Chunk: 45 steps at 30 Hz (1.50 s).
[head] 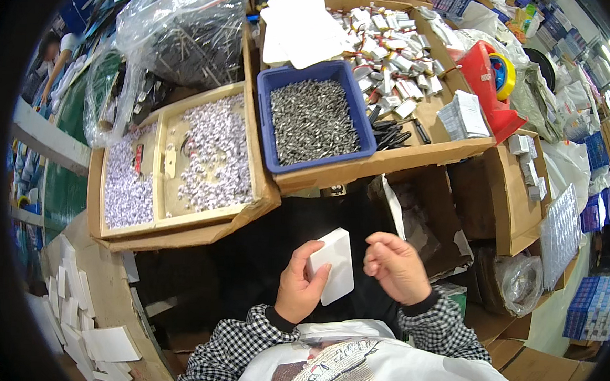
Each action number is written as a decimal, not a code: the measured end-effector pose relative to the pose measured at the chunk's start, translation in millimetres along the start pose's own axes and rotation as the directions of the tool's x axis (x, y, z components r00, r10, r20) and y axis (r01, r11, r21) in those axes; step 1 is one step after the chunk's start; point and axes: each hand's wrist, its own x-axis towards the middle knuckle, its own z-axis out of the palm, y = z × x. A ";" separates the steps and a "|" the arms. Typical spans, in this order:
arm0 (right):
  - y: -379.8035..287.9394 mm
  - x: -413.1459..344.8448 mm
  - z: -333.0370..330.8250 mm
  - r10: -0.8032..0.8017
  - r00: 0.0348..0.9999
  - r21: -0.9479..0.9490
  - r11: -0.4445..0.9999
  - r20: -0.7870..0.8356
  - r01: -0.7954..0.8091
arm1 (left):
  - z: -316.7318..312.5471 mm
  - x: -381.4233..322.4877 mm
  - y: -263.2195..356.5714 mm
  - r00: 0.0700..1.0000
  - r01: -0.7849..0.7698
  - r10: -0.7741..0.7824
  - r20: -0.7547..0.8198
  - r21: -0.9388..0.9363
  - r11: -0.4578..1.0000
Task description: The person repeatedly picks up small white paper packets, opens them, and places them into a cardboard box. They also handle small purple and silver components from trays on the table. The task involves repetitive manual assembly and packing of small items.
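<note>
My left hand (301,283) grips a small white box (338,267) by its sides, tilted, above my lap. To its right my right hand (395,267) is raised with fingers curled and thumb near the fingertips; whether it pinches something small cannot be told. Beyond my hands a blue plastic bin (314,162) holds many small metal parts. Left of it, a divided wooden tray (205,216) holds small white pieces. Behind and right of the bin lie many small silvery battery packs with red wires (395,50), beside black pen-like tools (390,135) and white flat sheets (300,27).
A red tape dispenser (479,75) stands by a stack of paper leaflets (464,116). White boxes (110,343) pile up at lower left. Further right is a cardboard tray (515,222) with small boxes. A clear plastic bag (189,34) stands at upper left; another person (58,58) is beyond.
</note>
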 end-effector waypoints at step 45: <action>26.1 20.2 16.6 -0.341 0.887 -0.944 -0.006 0.312 0.330 | -19.6 7.2 18.2 0.991 -0.129 0.133 0.029 -0.131 0.983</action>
